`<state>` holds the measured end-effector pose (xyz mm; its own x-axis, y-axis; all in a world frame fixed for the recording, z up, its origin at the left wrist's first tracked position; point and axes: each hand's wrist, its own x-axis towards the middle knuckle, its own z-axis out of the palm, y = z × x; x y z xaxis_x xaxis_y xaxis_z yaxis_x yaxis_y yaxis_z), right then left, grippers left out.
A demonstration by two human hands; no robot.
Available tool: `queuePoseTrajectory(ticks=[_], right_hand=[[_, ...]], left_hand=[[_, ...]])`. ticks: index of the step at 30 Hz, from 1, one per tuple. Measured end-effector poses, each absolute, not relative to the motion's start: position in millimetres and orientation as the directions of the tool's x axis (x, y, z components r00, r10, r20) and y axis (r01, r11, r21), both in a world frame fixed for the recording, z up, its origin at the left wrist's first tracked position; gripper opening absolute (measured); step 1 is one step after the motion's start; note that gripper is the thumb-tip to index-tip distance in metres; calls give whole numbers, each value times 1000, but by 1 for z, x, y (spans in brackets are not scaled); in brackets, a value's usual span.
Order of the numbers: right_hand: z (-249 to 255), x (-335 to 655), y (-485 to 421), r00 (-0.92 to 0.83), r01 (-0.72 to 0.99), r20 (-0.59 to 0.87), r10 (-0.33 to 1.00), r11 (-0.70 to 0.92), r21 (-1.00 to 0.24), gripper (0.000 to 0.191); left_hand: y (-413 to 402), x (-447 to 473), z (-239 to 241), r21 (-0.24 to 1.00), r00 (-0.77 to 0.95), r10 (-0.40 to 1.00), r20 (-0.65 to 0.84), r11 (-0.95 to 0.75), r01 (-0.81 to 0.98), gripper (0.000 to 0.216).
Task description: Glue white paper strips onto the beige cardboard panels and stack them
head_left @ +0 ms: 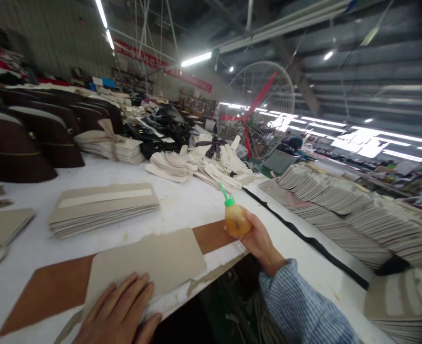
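My right hand (258,239) is wrapped round a squeeze glue bottle (237,220) with amber liquid inside and a green nozzle pointing up. The bottle is over the right end of a brown strip (211,236). A beige board panel (150,263) lies across the strip, whose brown left end (53,286) shows on the other side. My left hand (120,310) lies flat with fingers stretched out on the panel's near left part, holding nothing.
A stack of beige panels (103,208) sits behind the strip. Brown bag parts (14,138) stand at left. Cream pieces (211,167) lie at the back, near a large fan (257,110). Rows of grey panels (325,205) line the right, beside a black strip (304,234).
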<state>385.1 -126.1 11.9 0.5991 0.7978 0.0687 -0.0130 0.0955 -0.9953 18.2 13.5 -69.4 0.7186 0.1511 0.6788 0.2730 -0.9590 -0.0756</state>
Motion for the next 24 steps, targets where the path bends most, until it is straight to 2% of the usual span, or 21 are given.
queuePoseTrajectory(ticks=[3,6,8,10,12,14,18,24], right_hand=[[11,368,-127,555,-186,-83,828,26,-982,58],[11,359,-131,526,-217,-149,838,-37,-975,55],[14,355,-134,518,-107,-128,845,-84,-991,58],[19,352,-137,529,108,-43,848,-117,-987,60],[28,350,-140,531,327,50,846,-150,-933,60],[37,348,-142,521,463,101,848,-181,-868,57],[53,345,-142,475,604,152,867,-195,-773,47],[64,343,-137,369,735,191,909,-160,-659,38]], left_hand=[[-9,18,-38,11,778,311,547,-931,364,41],[-22,21,-23,78,805,394,444,-912,404,39],[-25,21,-20,101,813,418,406,-905,414,38],[-26,21,-19,117,814,425,395,-902,415,39],[-26,20,-18,137,812,430,395,-902,410,38],[-26,21,-18,167,804,440,400,-897,409,38],[-27,22,-16,199,791,458,405,-889,413,37],[-28,22,-13,142,810,444,383,-895,423,38]])
